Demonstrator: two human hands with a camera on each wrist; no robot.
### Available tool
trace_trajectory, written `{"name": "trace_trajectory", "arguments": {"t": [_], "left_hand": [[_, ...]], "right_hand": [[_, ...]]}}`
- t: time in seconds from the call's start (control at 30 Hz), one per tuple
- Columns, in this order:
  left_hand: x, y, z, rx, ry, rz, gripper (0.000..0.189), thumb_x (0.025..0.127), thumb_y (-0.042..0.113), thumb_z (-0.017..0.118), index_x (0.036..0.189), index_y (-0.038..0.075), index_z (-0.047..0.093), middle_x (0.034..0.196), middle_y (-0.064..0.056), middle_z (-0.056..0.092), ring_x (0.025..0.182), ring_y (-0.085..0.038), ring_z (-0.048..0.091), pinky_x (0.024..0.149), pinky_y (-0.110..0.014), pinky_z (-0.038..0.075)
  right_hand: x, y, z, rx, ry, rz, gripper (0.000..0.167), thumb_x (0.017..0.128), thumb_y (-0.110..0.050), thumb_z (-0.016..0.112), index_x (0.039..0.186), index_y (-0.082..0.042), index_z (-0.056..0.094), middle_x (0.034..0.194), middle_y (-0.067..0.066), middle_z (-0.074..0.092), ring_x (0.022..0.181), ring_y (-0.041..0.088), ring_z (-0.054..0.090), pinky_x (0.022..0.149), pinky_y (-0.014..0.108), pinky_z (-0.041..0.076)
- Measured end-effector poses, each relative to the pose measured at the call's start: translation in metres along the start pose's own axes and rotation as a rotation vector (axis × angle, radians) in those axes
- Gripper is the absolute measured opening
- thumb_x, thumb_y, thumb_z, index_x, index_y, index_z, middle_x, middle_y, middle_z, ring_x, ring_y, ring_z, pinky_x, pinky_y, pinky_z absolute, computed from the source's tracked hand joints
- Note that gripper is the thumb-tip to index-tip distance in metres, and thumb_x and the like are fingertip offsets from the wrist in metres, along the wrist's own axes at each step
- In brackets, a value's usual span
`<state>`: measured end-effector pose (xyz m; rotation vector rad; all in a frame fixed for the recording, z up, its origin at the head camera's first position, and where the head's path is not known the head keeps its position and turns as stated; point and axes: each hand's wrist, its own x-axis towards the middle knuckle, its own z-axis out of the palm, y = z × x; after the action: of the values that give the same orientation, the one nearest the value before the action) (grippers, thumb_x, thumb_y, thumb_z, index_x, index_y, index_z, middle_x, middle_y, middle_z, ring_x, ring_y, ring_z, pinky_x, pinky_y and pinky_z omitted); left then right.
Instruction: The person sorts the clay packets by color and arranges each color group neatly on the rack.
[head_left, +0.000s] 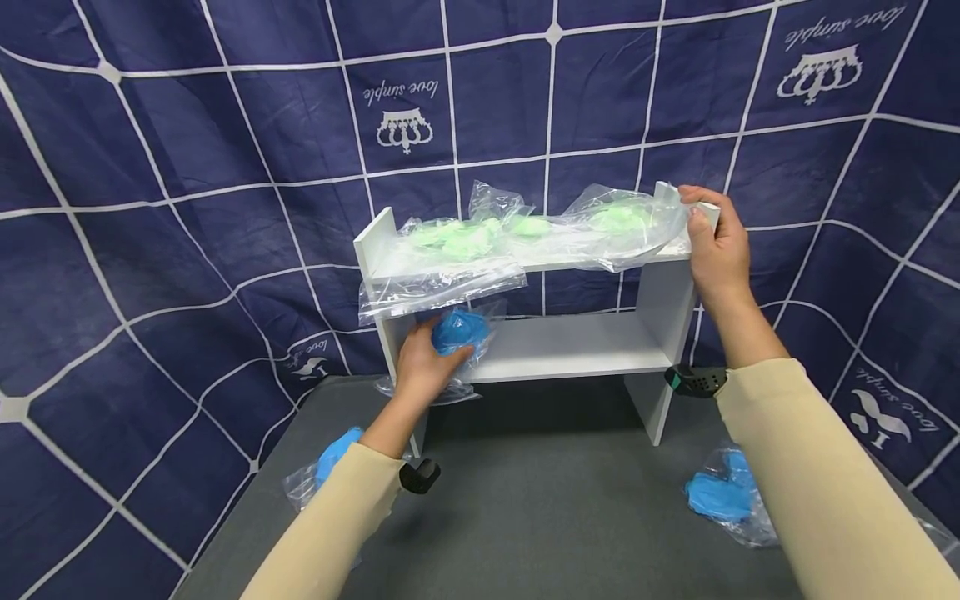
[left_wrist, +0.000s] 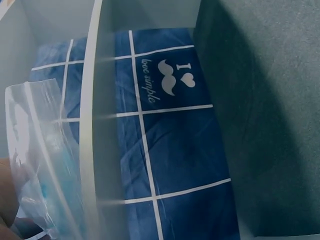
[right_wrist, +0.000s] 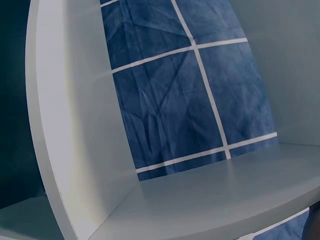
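A white two-tier shelf [head_left: 577,350] stands on a dark grey surface. At the left end of its lower board, my left hand [head_left: 427,360] grips a clear zip bag [head_left: 459,332] with something blue inside, thumb and fingers around it. In the left wrist view that zip bag [left_wrist: 42,160] hangs beside the board's edge, with part of the hand at the frame's border. My right hand [head_left: 722,250] holds the top of the shelf's right side panel [head_left: 708,212]. On the top board lie clear bags with pale green contents [head_left: 465,240], one drooping over the front edge.
A bag with blue contents [head_left: 337,454] lies on the surface at left, partly behind my left forearm. Another blue-filled bag [head_left: 722,496] lies at right, near my right sleeve. Behind the shelf hangs a navy cloth [head_left: 495,108] with white grid lines.
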<state>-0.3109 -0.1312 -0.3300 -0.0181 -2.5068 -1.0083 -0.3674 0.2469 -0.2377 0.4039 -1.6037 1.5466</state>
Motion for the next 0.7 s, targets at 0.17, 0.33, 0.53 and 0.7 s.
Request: {"name": "trace_trajectory", "arguments": {"t": [0.17, 0.33, 0.53, 0.7], "left_hand": [[0.0041, -0.0009, 0.0004, 0.027, -0.038, -0.017, 0.079, 0.081, 0.039, 0.081, 0.147, 0.009, 0.048, 0.142, -0.023, 0.053, 0.129, -0.042, 0.053, 0.106, -0.055, 0.045], [0.0062, -0.0001, 0.0017, 0.046, -0.065, -0.064, 0.08, 0.081, 0.041, 0.081, 0.148, 0.012, 0.047, 0.145, -0.02, 0.051, 0.132, -0.04, 0.051, 0.108, -0.053, 0.043], [0.0069, 0.0033, 0.0006, 0.042, -0.074, -0.082, 0.081, 0.081, 0.044, 0.081, 0.147, 0.011, 0.047, 0.144, -0.02, 0.05, 0.129, -0.04, 0.052, 0.106, -0.053, 0.045], [0.0054, 0.0058, -0.0034, 0.027, -0.065, -0.083, 0.081, 0.082, 0.046, 0.08, 0.147, 0.01, 0.047, 0.146, -0.019, 0.049, 0.132, -0.04, 0.05, 0.108, -0.053, 0.043]], "right_hand": [[-0.0002, 0.0024, 0.0014, 0.005, 0.005, -0.012, 0.027, 0.096, -0.004, 0.047, 0.107, -0.015, 0.068, 0.129, -0.005, 0.068, 0.127, 0.008, 0.056, 0.1, 0.017, 0.039], [-0.0022, 0.003, 0.0013, -0.012, 0.001, -0.025, 0.025, 0.096, -0.004, 0.047, 0.108, -0.01, 0.067, 0.129, -0.004, 0.068, 0.126, 0.006, 0.057, 0.1, 0.017, 0.039], [-0.0034, 0.0002, 0.0006, -0.018, 0.006, -0.04, 0.024, 0.096, -0.001, 0.046, 0.11, -0.004, 0.065, 0.128, -0.004, 0.068, 0.126, 0.006, 0.057, 0.1, 0.017, 0.039], [-0.0022, -0.0015, 0.0017, -0.022, -0.001, -0.022, 0.025, 0.097, -0.003, 0.046, 0.108, -0.01, 0.067, 0.131, -0.002, 0.067, 0.126, 0.006, 0.056, 0.099, 0.017, 0.039]]}}
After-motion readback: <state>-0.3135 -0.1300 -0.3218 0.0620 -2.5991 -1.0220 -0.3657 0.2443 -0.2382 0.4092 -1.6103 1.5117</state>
